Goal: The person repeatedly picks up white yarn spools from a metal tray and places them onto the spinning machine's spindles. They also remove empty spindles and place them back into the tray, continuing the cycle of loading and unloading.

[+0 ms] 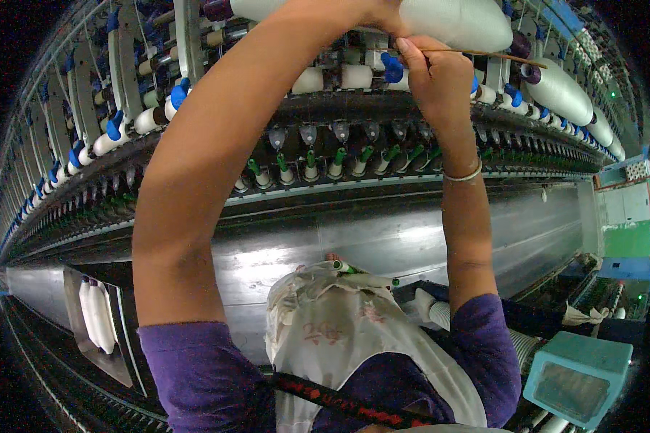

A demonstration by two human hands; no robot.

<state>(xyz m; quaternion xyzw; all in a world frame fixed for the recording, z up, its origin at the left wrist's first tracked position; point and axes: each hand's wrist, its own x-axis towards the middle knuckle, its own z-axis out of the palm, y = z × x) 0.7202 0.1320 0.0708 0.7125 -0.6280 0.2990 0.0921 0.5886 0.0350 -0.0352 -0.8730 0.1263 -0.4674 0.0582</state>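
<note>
Both my arms reach up over a spinning frame. At the top edge, my left hand [380, 13] is beside a large white roving bobbin [458, 23]; its fingers are mostly hidden. Just below that bobbin, my right hand [440, 72] is closed, with thumb and fingers pinching a thin brown stick [495, 54]. The stick runs out to the right, ending near the purple core of another white roving bobbin [562, 94]. Under my hands are white rollers [357, 76] and a blue clip [392, 68].
A row of spindles with green tops [310, 164] crosses below the rollers. Grey metal floor [397, 231] lies beneath. White bobbins [97, 314] rest in a tray at lower left. A teal box [579, 379] stands at lower right. A whitish apron [332, 325] hangs on my front.
</note>
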